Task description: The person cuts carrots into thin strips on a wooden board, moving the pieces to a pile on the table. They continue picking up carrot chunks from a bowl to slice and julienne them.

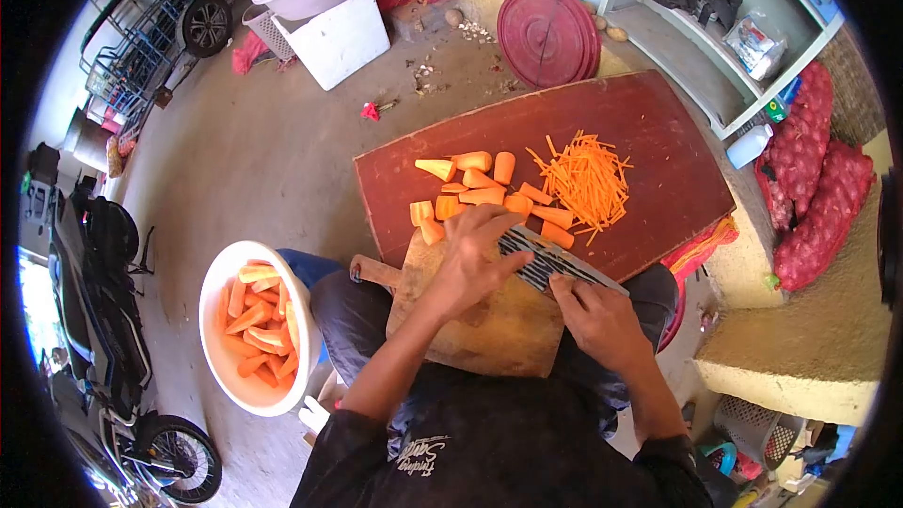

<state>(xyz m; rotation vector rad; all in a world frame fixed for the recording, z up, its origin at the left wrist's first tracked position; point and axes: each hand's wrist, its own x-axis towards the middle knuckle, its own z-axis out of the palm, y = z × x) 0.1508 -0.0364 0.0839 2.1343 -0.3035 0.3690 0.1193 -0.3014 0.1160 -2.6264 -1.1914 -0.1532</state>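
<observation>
A long flat tool with dark and light stripes, like a wide blade, slants over the far right part of the wooden cutting board on my lap. My right hand is closed on its near edge, thumb on top. My left hand hovers over the board's far side, fingers and thumb apart, fingertips right at the tool's left end. Just beyond lie several peeled carrot pieces on a red-brown board. To their right is a heap of thin carrot sticks.
A white tub of peeled carrots stands at my left. A motorbike is parked farther left. Behind the board are a red round lid and a white box. Red net sacks and a shelf stand at right.
</observation>
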